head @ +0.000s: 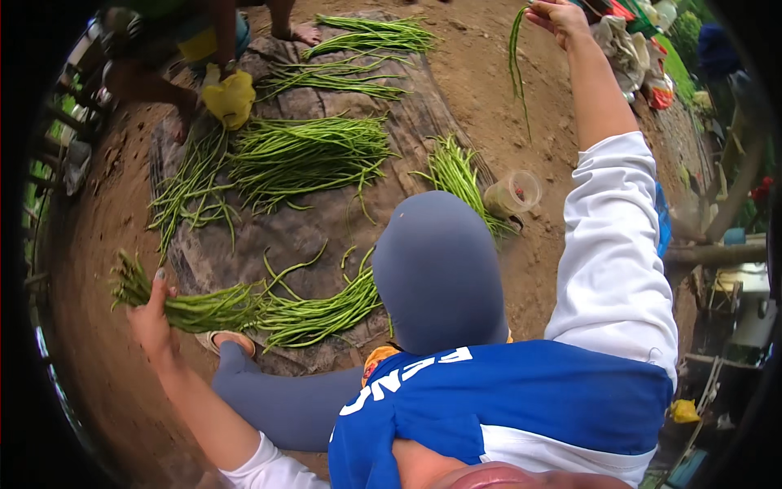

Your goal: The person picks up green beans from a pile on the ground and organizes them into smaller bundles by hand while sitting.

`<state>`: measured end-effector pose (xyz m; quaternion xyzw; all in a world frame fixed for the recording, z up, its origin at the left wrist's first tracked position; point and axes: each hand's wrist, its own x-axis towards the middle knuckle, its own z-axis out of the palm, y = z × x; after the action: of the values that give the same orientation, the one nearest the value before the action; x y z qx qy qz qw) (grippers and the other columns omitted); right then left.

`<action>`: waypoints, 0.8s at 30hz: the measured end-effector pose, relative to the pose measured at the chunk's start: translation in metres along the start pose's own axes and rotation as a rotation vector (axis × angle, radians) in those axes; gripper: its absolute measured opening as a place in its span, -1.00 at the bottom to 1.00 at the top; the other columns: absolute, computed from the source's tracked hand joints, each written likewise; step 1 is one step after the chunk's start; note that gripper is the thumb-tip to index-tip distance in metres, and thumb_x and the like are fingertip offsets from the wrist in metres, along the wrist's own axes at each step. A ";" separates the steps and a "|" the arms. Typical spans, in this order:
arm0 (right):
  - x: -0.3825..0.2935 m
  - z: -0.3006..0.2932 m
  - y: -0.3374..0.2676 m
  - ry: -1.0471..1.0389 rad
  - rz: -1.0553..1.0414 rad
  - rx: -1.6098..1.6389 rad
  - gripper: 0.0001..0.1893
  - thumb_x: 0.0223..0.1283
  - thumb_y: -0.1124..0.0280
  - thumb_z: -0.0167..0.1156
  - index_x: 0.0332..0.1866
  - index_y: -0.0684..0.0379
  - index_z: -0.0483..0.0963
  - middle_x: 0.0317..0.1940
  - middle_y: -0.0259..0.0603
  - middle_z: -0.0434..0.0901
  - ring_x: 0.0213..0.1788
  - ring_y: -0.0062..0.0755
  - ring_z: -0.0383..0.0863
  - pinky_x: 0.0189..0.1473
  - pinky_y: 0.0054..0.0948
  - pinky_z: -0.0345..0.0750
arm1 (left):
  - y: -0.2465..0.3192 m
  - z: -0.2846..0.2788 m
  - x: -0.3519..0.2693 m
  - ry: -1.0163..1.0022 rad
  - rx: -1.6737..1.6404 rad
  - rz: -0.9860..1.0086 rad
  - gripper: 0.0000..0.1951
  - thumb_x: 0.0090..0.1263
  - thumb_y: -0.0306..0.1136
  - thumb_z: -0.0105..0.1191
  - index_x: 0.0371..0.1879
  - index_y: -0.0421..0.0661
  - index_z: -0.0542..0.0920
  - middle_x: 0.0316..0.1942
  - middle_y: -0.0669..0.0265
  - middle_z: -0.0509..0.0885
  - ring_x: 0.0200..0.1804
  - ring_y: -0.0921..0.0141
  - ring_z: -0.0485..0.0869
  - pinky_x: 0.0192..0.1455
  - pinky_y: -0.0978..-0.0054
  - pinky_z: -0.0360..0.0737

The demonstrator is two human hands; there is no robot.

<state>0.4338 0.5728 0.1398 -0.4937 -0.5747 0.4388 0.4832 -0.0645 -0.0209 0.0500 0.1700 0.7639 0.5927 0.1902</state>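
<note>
My left hand [153, 321] is closed around a bundle of long green beans [214, 305] near its gathered ends at the left; the loose ends fan out over a dark woven ground sheet [293, 238] towards my raised knee. My right hand [561, 21] is lifted out at the upper right, and from its fingers hang a few long beans [517, 61]. A large pile of long beans [311, 153] lies mid-sheet, with a looser heap [189, 177] to its left. Smaller bunches lie at the sheet's far end [379, 33] and beside my knee [455, 171].
A clear plastic container [513, 192] lies tipped by the sheet's right edge. Another person [146, 79] is at the upper left, near a yellow plastic bag [228, 98]. Sacks and bags [623, 55] stand at the upper right. Bare brown soil [91, 257] surrounds the sheet.
</note>
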 end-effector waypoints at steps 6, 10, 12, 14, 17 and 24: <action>0.014 0.086 -0.014 -0.043 -0.051 0.213 -0.83 0.14 0.70 0.22 -0.16 0.32 0.52 -0.32 -0.07 0.65 -0.33 -0.23 0.72 -0.26 -0.32 0.77 | -0.001 0.007 -0.005 0.003 0.067 0.055 -0.81 0.28 -0.49 0.31 -0.19 -0.21 0.61 -0.40 0.37 0.64 -0.42 0.49 0.58 -0.35 0.53 0.52; 0.041 0.144 -0.034 -0.171 0.008 0.509 -0.87 0.20 0.70 0.17 -0.16 0.33 0.53 -0.35 -0.09 0.67 -0.32 -0.28 0.72 -0.24 -0.34 0.78 | 0.003 0.008 -0.006 0.020 0.079 0.049 -0.81 0.26 -0.47 0.33 -0.23 -0.20 0.61 -0.40 0.36 0.64 -0.44 0.50 0.57 -0.36 0.51 0.51; 0.055 0.172 -0.030 -0.135 0.042 0.646 -0.95 0.24 0.66 0.16 -0.26 0.33 0.55 -0.41 -0.11 0.67 -0.36 -0.29 0.72 -0.31 -0.42 0.79 | 0.003 0.007 -0.004 0.033 0.085 0.041 -0.80 0.26 -0.45 0.34 -0.23 -0.20 0.60 -0.40 0.36 0.63 -0.44 0.50 0.57 -0.36 0.52 0.51; 0.071 0.198 -0.011 -0.085 0.160 0.772 -0.93 0.26 0.51 0.22 -0.32 0.28 0.57 -0.47 -0.14 0.67 -0.45 -0.30 0.70 -0.45 -0.53 0.72 | 0.002 0.003 -0.001 0.067 0.100 -0.019 -0.78 0.26 -0.44 0.35 -0.21 -0.20 0.59 -0.41 0.36 0.62 -0.44 0.50 0.57 -0.36 0.53 0.52; 0.079 0.222 0.073 -0.057 0.343 0.569 -0.64 0.28 0.21 0.25 0.00 0.29 0.48 -0.28 -0.02 0.66 -0.51 -0.17 0.64 -0.56 -0.47 0.57 | -0.002 -0.003 0.002 0.114 0.121 -0.039 -0.74 0.26 -0.42 0.36 -0.18 -0.19 0.57 -0.41 0.37 0.61 -0.44 0.50 0.57 -0.35 0.54 0.54; -0.044 0.260 0.364 -0.715 0.160 -1.302 -0.69 0.11 0.35 0.21 -0.01 0.00 0.67 -0.05 -0.18 0.70 -0.08 -0.26 0.70 0.01 -0.29 0.61 | -0.004 -0.017 0.004 0.126 0.169 -0.086 -0.76 0.29 -0.49 0.32 -0.18 -0.20 0.53 -0.37 0.34 0.59 -0.40 0.48 0.59 -0.27 0.51 0.61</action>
<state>0.2313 0.5685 -0.2612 -0.5476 -0.8026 0.1774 -0.1566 -0.0762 -0.0341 0.0500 0.1151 0.8283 0.5269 0.1521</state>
